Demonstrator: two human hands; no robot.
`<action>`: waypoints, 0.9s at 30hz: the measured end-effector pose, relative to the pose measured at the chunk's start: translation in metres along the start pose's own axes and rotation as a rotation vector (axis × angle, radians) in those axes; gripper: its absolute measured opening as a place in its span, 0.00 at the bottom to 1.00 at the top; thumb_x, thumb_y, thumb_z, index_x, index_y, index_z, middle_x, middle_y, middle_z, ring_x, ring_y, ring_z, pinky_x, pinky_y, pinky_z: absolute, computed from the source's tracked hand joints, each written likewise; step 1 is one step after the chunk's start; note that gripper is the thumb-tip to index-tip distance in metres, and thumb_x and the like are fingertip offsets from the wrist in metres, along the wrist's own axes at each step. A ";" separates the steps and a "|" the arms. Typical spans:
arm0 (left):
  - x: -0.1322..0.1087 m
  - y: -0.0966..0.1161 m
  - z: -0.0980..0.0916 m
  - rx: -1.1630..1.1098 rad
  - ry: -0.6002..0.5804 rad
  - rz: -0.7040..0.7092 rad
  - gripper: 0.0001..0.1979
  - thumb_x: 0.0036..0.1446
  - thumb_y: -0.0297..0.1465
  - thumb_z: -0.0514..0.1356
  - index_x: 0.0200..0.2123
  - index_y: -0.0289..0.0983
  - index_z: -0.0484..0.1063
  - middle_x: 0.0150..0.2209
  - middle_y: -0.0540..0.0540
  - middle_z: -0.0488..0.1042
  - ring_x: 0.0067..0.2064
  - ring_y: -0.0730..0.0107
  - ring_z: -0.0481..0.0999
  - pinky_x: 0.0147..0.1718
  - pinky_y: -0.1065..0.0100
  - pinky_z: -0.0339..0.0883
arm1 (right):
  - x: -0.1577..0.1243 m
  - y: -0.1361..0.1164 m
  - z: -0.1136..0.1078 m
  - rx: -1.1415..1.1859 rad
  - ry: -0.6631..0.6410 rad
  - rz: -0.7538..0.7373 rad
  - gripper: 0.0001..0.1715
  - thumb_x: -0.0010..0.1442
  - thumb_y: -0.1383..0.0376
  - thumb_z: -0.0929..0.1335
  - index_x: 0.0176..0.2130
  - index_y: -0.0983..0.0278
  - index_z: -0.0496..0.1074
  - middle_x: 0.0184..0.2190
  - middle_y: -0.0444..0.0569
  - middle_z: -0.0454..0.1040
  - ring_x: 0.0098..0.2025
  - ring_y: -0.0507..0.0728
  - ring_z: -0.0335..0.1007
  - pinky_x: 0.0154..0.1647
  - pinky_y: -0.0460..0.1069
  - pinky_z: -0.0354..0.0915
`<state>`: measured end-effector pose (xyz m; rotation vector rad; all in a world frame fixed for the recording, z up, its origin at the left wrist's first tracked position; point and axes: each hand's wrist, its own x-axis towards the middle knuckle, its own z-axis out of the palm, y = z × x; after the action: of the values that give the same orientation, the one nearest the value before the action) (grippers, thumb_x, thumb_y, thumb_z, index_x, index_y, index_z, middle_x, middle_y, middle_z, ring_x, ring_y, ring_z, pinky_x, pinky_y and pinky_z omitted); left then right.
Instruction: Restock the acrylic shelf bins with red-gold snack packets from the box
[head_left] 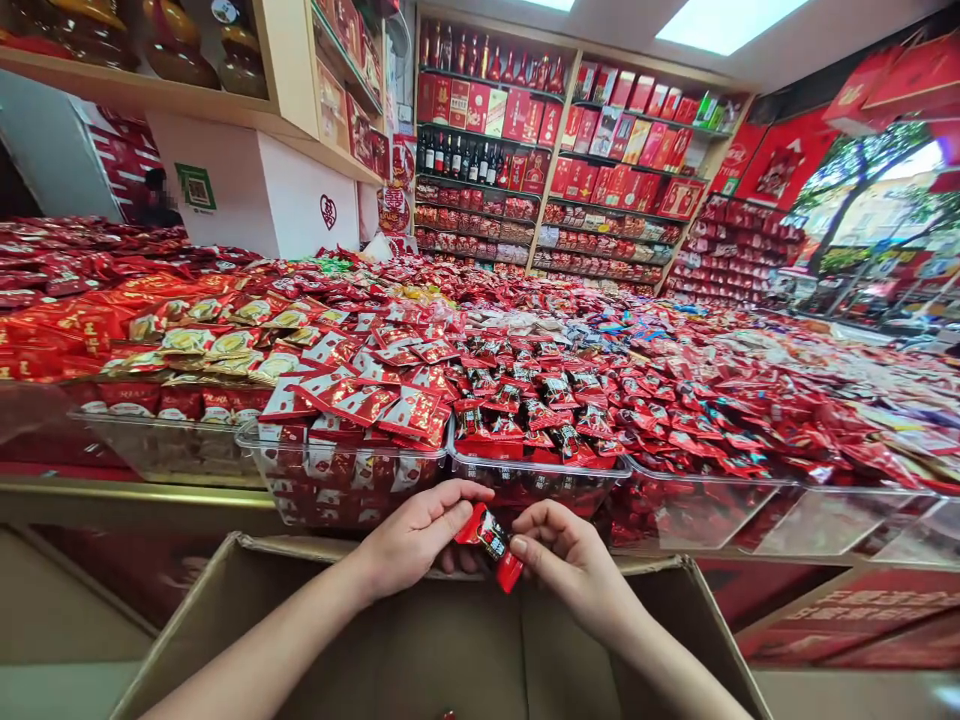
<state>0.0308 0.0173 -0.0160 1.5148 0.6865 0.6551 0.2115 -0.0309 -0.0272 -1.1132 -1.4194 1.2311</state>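
Between the forearms (289,638), free room opens downward inside the cardboard box (442,655); the left hand (412,535) and right hand (570,562) fill the space above the middle of its far edge. Along the front edge of the counter (150,492), clear walls of plastic bins (540,466) block a straight reach, with passage over their rims, where packets (555,390) pile higher

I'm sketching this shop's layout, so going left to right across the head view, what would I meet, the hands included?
Green QR-code sign → heart sticker → left hand → red-and-black packet → right hand → green boxes on the shelf.
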 end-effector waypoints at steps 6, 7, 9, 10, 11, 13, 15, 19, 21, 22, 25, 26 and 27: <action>-0.004 0.006 0.002 0.027 -0.023 -0.009 0.20 0.51 0.37 0.55 0.47 0.37 0.58 0.25 0.53 0.67 0.25 0.78 0.67 0.24 0.75 0.60 | -0.003 -0.001 0.001 -0.002 0.002 -0.017 0.13 0.51 0.58 0.66 0.31 0.65 0.62 0.22 0.41 0.65 0.23 0.46 0.58 0.23 0.42 0.54; -0.004 0.006 0.002 0.024 -0.023 -0.004 0.20 0.51 0.37 0.55 0.46 0.37 0.58 0.25 0.53 0.66 0.25 0.79 0.67 0.24 0.75 0.60 | -0.003 0.000 0.002 0.013 -0.005 -0.026 0.13 0.51 0.59 0.66 0.32 0.65 0.62 0.23 0.41 0.66 0.24 0.46 0.60 0.24 0.42 0.56; -0.004 0.006 0.002 0.008 -0.025 0.005 0.18 0.51 0.36 0.55 0.44 0.37 0.58 0.24 0.54 0.66 0.24 0.79 0.66 0.25 0.74 0.60 | -0.004 0.001 0.003 0.055 -0.036 -0.039 0.15 0.49 0.60 0.68 0.34 0.64 0.61 0.26 0.42 0.67 0.27 0.47 0.62 0.28 0.44 0.58; -0.005 0.007 0.001 -0.003 -0.032 0.002 0.16 0.51 0.36 0.55 0.42 0.37 0.58 0.24 0.54 0.66 0.24 0.80 0.65 0.25 0.74 0.60 | -0.004 0.001 0.004 0.068 -0.051 -0.044 0.16 0.48 0.60 0.68 0.35 0.64 0.61 0.27 0.43 0.68 0.28 0.48 0.63 0.29 0.44 0.59; -0.005 0.007 0.000 -0.009 -0.039 -0.003 0.14 0.50 0.36 0.55 0.40 0.37 0.58 0.23 0.55 0.66 0.24 0.80 0.64 0.25 0.74 0.60 | -0.004 0.001 0.005 0.073 -0.058 -0.050 0.17 0.48 0.60 0.69 0.36 0.63 0.61 0.28 0.43 0.68 0.29 0.49 0.63 0.30 0.45 0.59; -0.006 0.008 -0.001 0.027 -0.031 0.001 0.11 0.49 0.35 0.57 0.33 0.36 0.59 0.24 0.54 0.66 0.25 0.81 0.64 0.26 0.75 0.59 | -0.005 0.001 0.006 0.064 -0.033 -0.071 0.16 0.48 0.60 0.69 0.35 0.63 0.61 0.28 0.44 0.68 0.30 0.49 0.63 0.29 0.44 0.59; -0.007 0.007 -0.002 0.119 -0.006 0.032 0.10 0.46 0.33 0.59 0.29 0.35 0.61 0.26 0.53 0.66 0.27 0.80 0.63 0.27 0.75 0.58 | -0.004 0.001 0.008 0.061 0.047 -0.092 0.15 0.49 0.60 0.68 0.35 0.63 0.60 0.28 0.44 0.68 0.28 0.48 0.62 0.25 0.43 0.58; -0.008 0.005 -0.004 0.260 -0.001 0.066 0.09 0.44 0.32 0.60 0.25 0.34 0.63 0.25 0.53 0.64 0.28 0.79 0.62 0.28 0.75 0.57 | -0.003 0.005 0.011 0.110 0.191 -0.068 0.18 0.48 0.56 0.68 0.32 0.62 0.57 0.25 0.43 0.66 0.22 0.48 0.63 0.16 0.41 0.54; -0.009 0.005 -0.005 0.250 -0.015 0.063 0.09 0.44 0.32 0.60 0.26 0.34 0.62 0.25 0.54 0.64 0.27 0.80 0.61 0.27 0.76 0.57 | -0.004 0.006 0.013 0.106 0.206 -0.067 0.18 0.48 0.55 0.68 0.30 0.62 0.57 0.23 0.42 0.65 0.22 0.49 0.63 0.16 0.42 0.55; -0.009 0.004 -0.005 0.226 -0.027 0.064 0.10 0.45 0.32 0.60 0.26 0.34 0.61 0.25 0.54 0.64 0.27 0.80 0.61 0.27 0.76 0.57 | -0.006 0.005 0.014 0.087 0.211 -0.082 0.17 0.49 0.55 0.67 0.29 0.63 0.58 0.23 0.42 0.65 0.23 0.49 0.64 0.18 0.42 0.58; -0.008 0.003 -0.005 0.107 -0.082 0.067 0.10 0.46 0.34 0.59 0.29 0.35 0.60 0.27 0.52 0.66 0.29 0.78 0.64 0.29 0.74 0.59 | -0.009 -0.008 0.009 -0.035 0.278 -0.200 0.13 0.51 0.57 0.66 0.30 0.63 0.60 0.25 0.45 0.65 0.25 0.50 0.63 0.23 0.45 0.61; -0.008 0.002 -0.006 0.083 -0.094 0.069 0.11 0.47 0.34 0.58 0.29 0.35 0.60 0.27 0.51 0.67 0.29 0.77 0.66 0.30 0.73 0.60 | -0.008 -0.018 0.005 -0.097 0.313 -0.260 0.12 0.52 0.58 0.66 0.31 0.62 0.61 0.26 0.45 0.65 0.26 0.50 0.62 0.24 0.45 0.61; -0.007 0.002 -0.006 0.073 -0.099 0.071 0.11 0.47 0.35 0.58 0.30 0.35 0.60 0.27 0.49 0.68 0.29 0.76 0.66 0.30 0.73 0.60 | -0.006 -0.029 -0.002 -0.164 0.348 -0.323 0.11 0.52 0.59 0.65 0.32 0.62 0.61 0.26 0.45 0.65 0.26 0.49 0.62 0.24 0.45 0.61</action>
<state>0.0217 0.0155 -0.0139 1.6340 0.5887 0.6093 0.2125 -0.0390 0.0014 -1.0939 -1.3794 0.6667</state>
